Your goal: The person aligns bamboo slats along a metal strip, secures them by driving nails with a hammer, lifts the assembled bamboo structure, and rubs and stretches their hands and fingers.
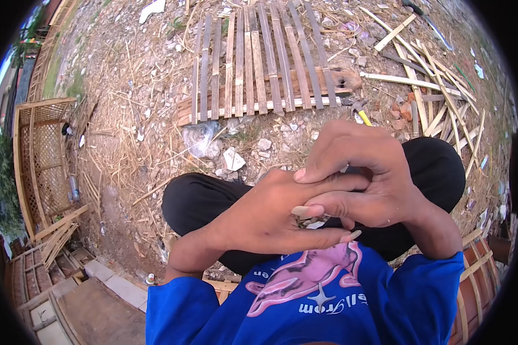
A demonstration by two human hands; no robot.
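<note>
My left hand [276, 210] is in front of my lap, back upward, its thumb stretched to the right and at least one finger extended. Over it, my right hand [368, 178] curls its fingers and thumb around the left hand's fingers and knuckles. No tool shows in either hand; the inner side of the grip is hidden. Ahead of the hands lies a row of wooden slats [253, 63] laid side by side across a thin strip and a thick plank [184, 112]. A hammer [362, 115] with a yellow handle rests by the plank's right end.
Loose wooden strips [437, 86] lie in a heap at the right. A lattice panel [43, 164] stands at the left. Clear plastic [198, 141] and stones [233, 159] lie before my knees. Straw and rubble cover the ground. A blue-bladed tool [437, 31] lies at top right.
</note>
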